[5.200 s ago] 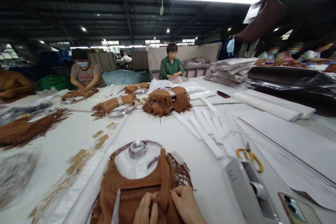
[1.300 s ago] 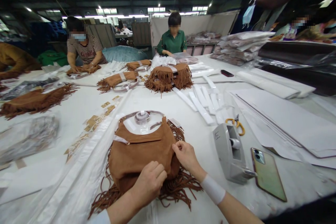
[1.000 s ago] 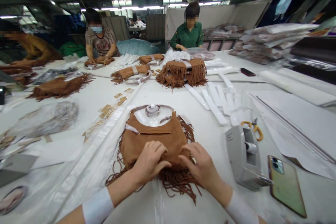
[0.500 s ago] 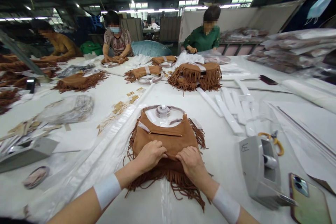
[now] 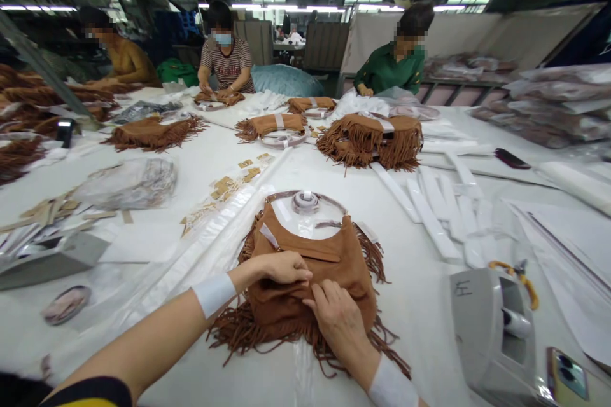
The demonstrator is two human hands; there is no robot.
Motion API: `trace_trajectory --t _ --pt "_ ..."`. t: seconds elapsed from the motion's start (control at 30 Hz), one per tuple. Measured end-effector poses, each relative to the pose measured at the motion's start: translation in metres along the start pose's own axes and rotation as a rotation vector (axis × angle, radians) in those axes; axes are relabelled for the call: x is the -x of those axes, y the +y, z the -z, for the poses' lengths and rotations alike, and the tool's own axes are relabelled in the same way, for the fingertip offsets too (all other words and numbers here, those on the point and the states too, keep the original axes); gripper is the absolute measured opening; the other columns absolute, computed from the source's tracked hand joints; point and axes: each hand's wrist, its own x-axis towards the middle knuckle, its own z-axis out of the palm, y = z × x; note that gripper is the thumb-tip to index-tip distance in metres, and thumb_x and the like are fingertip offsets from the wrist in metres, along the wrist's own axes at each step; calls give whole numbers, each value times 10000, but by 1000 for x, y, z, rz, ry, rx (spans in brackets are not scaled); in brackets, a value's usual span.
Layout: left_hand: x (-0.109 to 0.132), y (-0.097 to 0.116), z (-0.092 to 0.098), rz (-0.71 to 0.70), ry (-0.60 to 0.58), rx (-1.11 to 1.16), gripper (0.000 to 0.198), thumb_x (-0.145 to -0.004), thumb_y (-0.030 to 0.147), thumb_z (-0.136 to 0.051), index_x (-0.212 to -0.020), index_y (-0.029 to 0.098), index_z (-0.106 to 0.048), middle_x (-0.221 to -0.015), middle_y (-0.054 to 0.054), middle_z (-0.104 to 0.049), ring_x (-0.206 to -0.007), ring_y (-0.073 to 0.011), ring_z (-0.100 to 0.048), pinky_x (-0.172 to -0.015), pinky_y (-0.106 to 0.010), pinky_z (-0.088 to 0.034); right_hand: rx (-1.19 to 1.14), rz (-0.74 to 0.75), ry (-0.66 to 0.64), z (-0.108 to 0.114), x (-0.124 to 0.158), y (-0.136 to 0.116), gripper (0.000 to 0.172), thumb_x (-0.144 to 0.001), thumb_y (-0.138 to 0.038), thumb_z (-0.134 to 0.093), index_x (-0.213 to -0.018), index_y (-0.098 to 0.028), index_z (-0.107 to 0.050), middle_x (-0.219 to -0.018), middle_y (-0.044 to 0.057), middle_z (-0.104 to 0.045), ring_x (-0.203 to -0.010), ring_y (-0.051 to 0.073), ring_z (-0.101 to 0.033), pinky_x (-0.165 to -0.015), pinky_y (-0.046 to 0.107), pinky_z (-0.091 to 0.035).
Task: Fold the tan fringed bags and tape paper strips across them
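Observation:
A brown suede handbag (image 5: 296, 238) with long fringe lies flat on the table in front of me, its curved strap and a wrapped coil at the far side. My left hand (image 5: 289, 267) is closed at the middle of the bag's front, pinching the fabric just below the zip pocket. Close beside it, the curled fingers of my right hand (image 5: 337, 311) pinch the same stretch of suede. Both wrists wear white bands. My fingertips partly hide the cloth between them.
On the right stand a grey tape dispenser (image 5: 491, 331), yellow-handled scissors (image 5: 527, 289), a phone (image 5: 568, 375) and white strips (image 5: 436, 222). Paper tags (image 5: 229, 187) lie to the left. Stacked fringed bags (image 5: 370, 140) sit farther back, where several co-workers (image 5: 226, 60) work across the table.
My hands have drawn closer together, the left moving right and up over the bag. The lower part of the bag now lies flatter, with its fringe spread out. The view has shifted slightly.

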Motion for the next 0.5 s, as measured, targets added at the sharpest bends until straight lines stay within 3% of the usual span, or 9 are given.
trace_trajectory --t 0.17,0.23,0.27,0.33,0.4,0.5 --pt "-14 -7 21 176 -216 111 523 -869 620 -421 -740 154 -621 -635 -23 -636 -569 -144 -579 -581 -261 -471 -28 64 -45 -4 -3 11 271 -980 -327 -448 -757 -195 -528 -716 37 -556 -662 202 -493 -629 326 -304" --pt "-6 2 24 142 -247 -1 531 -809 679 -497 -863 169 -634 -762 -33 -679 -657 -164 -608 -633 -278 -480 -60 57 -35 -5 -4 16 330 -998 -345 -400 -734 -195 -528 -681 32 -554 -631 192 -489 -610 324 -288" --pt "3 8 23 101 -209 -127 538 -764 685 -565 -945 182 -626 -830 -41 -690 -718 -185 -616 -668 -294 -478 -78 51 -26 -5 -5 17 356 -1005 -350 -377 -722 -196 -529 -665 29 -550 -616 187 -485 -601 324 -280" --pt "26 23 12 17 11 -480 617 -661 640 -716 -1063 191 -583 -931 -72 -682 -853 -250 -605 -757 -356 -463 -115 42 -4 -4 -7 20 390 -1016 -335 -345 -698 -199 -527 -647 23 -542 -603 180 -477 -595 324 -270" --pt "53 33 -10 2 350 -776 646 -614 549 -802 -1089 187 -556 -996 -97 -652 -961 -305 -558 -837 -425 -425 -151 23 21 -2 -8 20 399 -1019 -309 -337 -685 -198 -526 -662 23 -539 -624 177 -477 -613 318 -280" --pt "83 24 -52 64 668 -850 529 -709 433 -774 -1124 210 -534 -1025 -72 -610 -939 -280 -524 -827 -424 -402 -159 23 54 2 -7 16 338 -1014 -315 -343 -839 -172 -594 -732 35 -553 -690 187 -488 -661 314 -308"
